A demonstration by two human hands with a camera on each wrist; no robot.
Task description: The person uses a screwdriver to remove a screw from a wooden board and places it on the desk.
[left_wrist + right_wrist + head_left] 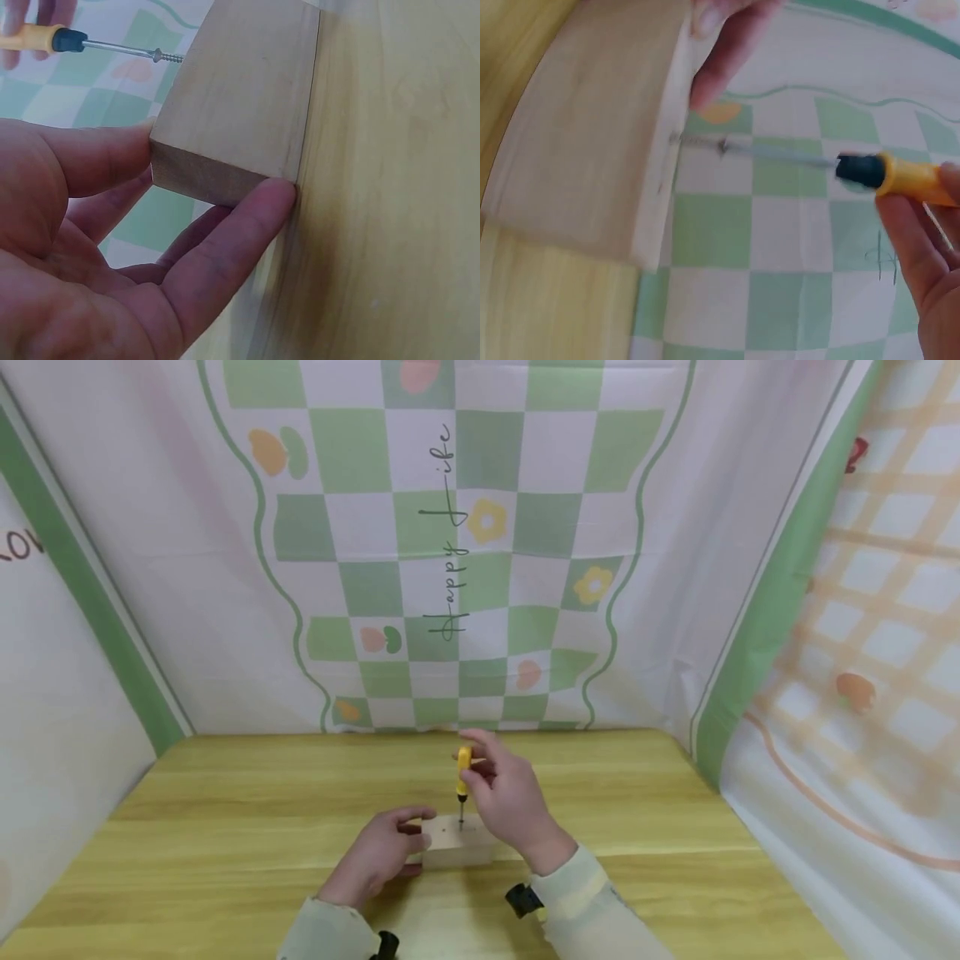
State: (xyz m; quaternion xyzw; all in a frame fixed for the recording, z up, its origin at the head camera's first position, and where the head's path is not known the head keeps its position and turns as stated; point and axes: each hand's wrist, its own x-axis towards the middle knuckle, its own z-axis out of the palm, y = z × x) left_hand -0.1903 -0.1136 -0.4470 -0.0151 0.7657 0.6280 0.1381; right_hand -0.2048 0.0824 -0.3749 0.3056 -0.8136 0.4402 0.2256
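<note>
A pale wooden block point(457, 853) rests on the table, with a small dark hole in its top face beside a screw. My left hand point(384, 845) holds the block's left end, thumb at the upper edge and fingers along the end face. Above the block, my right hand point(513, 800) pinches the yellow handle of a screwdriver point(463, 767) between thumb and fingers. The screwdriver's thin shaft points straight down, its tip on the head of the screw point(169, 57). In the right wrist view, the screw stands upright from the block's top face, most of its thread exposed.
The wood-grain table point(637, 818) extends around the block on all sides. Behind it hangs a white curtain with green checks point(480, 635), and more printed cloth point(862, 693) hangs at the right. Dark wrist cameras point(523, 900) sit by the sleeves.
</note>
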